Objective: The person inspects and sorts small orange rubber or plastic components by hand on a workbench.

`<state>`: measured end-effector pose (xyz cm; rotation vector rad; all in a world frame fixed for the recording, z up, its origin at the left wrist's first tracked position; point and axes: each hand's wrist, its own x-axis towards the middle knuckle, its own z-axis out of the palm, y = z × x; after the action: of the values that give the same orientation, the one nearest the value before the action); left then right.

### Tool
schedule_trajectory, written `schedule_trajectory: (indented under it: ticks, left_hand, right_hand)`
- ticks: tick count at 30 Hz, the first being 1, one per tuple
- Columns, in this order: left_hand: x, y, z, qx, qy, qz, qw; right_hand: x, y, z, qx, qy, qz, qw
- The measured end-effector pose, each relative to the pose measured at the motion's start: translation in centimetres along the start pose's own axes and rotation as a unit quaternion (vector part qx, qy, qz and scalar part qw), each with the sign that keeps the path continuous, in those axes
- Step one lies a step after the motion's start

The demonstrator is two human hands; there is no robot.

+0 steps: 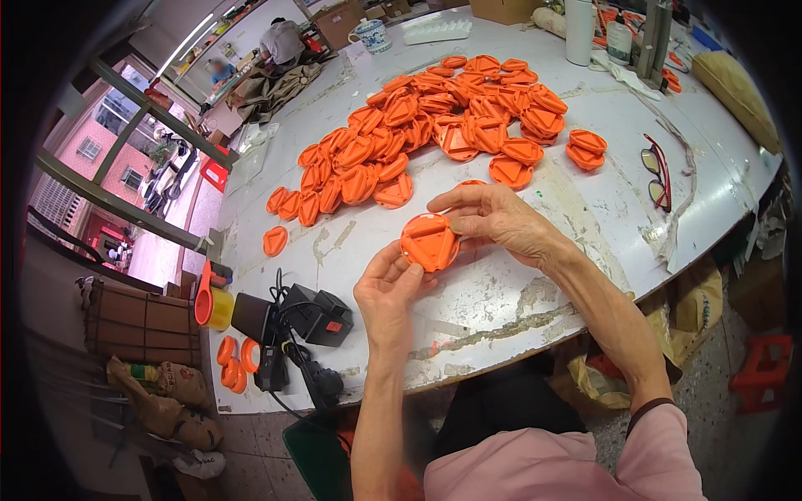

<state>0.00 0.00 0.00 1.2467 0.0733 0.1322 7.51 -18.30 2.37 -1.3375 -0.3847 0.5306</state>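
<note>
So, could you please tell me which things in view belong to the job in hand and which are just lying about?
Likely in the job:
- orange ridged disc, held by the left hand, the right hand at its edge
- piled orange discs

Probably just lying about:
- red-framed glasses
- blue-and-white mug
- white tray

- Shirt (522, 468): pale pink, plain, fabric loosely creased; 5 o'clock in view, at the bottom edge.
- Right sleeve (664, 455): short, same pink, 4 o'clock.
- Cuff trim (650, 411): narrow dark band round the sleeve opening.
- Trousers (501, 409): black or very dark, 5 o'clock, just above the shirt; detail lost in shadow.
- Forearms: right (610, 326) at 4 o'clock, left (383, 409) at 6; both lean, bare.
- Hands: left (388, 285), right (504, 221); bare, slim-fingered.
</note>
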Motion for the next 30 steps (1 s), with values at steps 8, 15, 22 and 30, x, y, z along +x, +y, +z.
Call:
schedule_trajectory:
  ticks: [8, 15, 22, 30]
  left_hand:
    - [-0.25, 0.06, 0.52, 0.027, -0.015, -0.009, 0.999]
    - [-0.21, -0.09, 0.37, 0.046, -0.025, -0.007, 0.999]
    - [-0.28, -0.12, 0.37, 0.062, -0.044, -0.014, 0.997]
    - [-0.3, 0.13, 0.45, 0.049, -0.054, -0.022, 0.997]
  right_hand:
    - [-0.36, -0.14, 0.43, 0.012, 0.017, -0.043, 0.999]
    - [-0.39, -0.32, 0.48, 0.011, 0.011, -0.048, 0.999]
    - [-0.2, -0.11, 0.3, -0.006, -0.003, -0.038, 0.999]
    - [-0.23, -0.19, 0.27, -0.023, 0.001, -0.034, 0.999]
